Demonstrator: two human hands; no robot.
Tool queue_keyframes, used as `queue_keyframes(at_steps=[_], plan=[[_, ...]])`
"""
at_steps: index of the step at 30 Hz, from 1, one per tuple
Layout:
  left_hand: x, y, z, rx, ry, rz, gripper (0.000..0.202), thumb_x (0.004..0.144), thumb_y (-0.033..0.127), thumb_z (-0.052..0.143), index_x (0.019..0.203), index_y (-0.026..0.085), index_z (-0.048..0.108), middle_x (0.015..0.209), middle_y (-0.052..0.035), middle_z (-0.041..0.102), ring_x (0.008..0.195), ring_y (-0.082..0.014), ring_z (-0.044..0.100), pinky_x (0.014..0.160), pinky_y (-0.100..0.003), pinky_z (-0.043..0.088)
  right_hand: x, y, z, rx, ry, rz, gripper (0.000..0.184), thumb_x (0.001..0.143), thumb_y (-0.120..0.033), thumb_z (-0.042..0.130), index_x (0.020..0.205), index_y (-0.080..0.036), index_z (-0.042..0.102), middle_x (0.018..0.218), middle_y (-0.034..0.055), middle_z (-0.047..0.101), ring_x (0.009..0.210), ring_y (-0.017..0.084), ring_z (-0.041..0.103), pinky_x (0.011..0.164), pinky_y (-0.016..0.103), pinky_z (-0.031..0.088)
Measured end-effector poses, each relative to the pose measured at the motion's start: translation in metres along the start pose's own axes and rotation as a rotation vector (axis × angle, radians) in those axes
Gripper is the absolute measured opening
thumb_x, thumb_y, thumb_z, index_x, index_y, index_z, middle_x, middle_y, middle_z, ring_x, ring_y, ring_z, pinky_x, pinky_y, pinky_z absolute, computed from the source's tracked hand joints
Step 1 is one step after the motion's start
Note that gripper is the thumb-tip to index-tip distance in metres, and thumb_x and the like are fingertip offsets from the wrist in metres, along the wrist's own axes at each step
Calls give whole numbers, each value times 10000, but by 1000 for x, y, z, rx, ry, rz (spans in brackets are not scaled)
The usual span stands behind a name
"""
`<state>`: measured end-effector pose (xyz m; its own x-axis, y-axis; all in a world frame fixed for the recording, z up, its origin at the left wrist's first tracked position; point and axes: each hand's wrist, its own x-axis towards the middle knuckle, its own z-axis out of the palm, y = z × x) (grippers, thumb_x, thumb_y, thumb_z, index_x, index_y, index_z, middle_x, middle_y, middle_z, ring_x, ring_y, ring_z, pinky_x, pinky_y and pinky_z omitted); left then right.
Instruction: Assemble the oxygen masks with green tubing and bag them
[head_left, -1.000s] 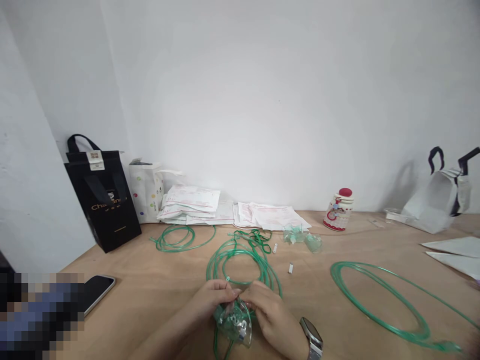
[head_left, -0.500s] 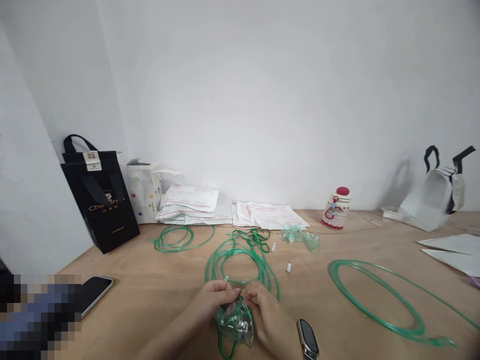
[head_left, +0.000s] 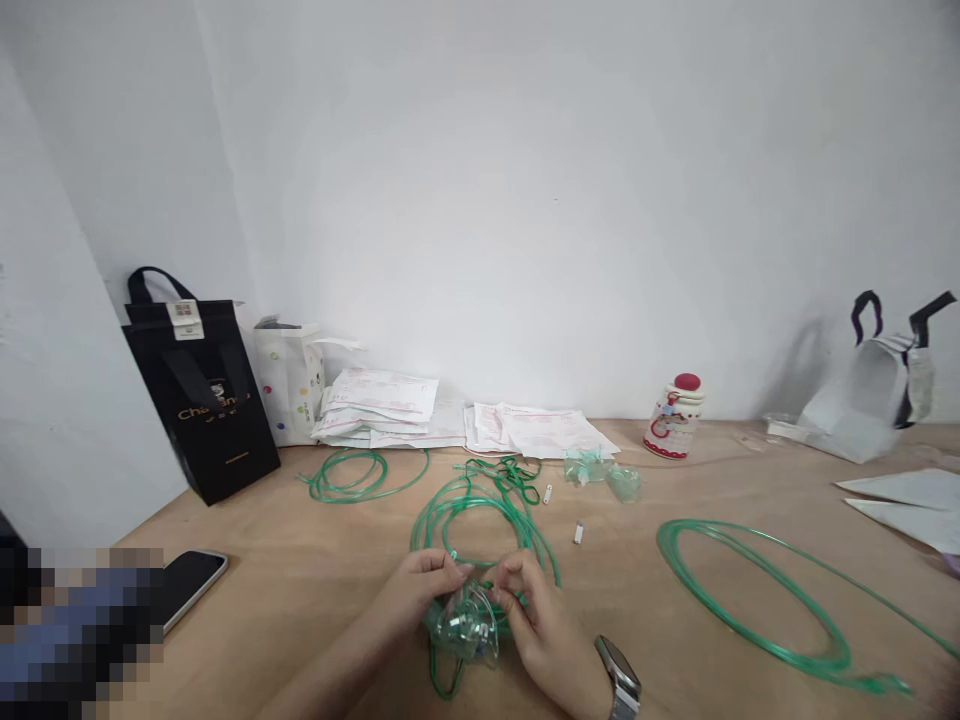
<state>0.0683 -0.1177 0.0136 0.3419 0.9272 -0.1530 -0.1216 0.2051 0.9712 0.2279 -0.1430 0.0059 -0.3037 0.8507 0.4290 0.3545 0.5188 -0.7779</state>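
Mask [head_left: 465, 627] gleams clear green, left fingers [head_left: 448, 576] pinching its edge, right fingers [head_left: 511, 606] its green strap [head_left: 487, 586].

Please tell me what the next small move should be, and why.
Perhaps the right hand should gently draw the green cord onward: it seems to pinch the cord beside the clear mask, which the left hand grips, and a slack loop shows below.

This is a corner of a plain indoor room, where a wood-toned surface [head_left: 300, 560] stands against pale walls [head_left: 480, 200]. Coiled green oxygen tubing [head_left: 825, 663], clear oxygen masks [head_left: 589, 467] and printed white packets [head_left: 559, 430] suggest a medical-supply work spot; a smartphone [head_left: 196, 580], black carrier bag [head_left: 232, 440] and red-capped drink bottle [head_left: 673, 425] look personal. Home, office or workshop: I cannot tell.
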Motion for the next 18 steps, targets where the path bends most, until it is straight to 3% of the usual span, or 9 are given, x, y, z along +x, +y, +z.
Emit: queue_keyframes(at_steps=[5,10,14,18], plan=[[3,-6,1,6,-3,-16,395,469,483,690,410,167,460,355,44,472,362,-67,352,421,-217,218,2,-1,0,185,10,58,19,812,-198,434,815,-211,421,764,5,561,739,145,554,698,271,434],[3,-1,-1,4,27,18,393,510,486,672,426,168,457,364,45,459,386,-73,353,442,-223,226,10,6,-1,313,17,155,175,801,-270,484,963,-208,502,743,16,627,759,175,585,737,318,436],[-4,9,-1,-4,45,58,372,552,449,666,443,161,457,397,50,450,417,-70,330,462,-225,209,15,9,-5,303,33,226,200,739,-367,551,777,-184,622,721,39,630,691,191,574,663,313,441],[-11,15,3,-24,26,35,345,573,408,663,449,156,461,401,50,437,426,-71,322,469,-228,195,15,4,-7,234,22,188,212,720,-377,570,681,-177,629,655,17,570,661,168,515,638,285,395]])
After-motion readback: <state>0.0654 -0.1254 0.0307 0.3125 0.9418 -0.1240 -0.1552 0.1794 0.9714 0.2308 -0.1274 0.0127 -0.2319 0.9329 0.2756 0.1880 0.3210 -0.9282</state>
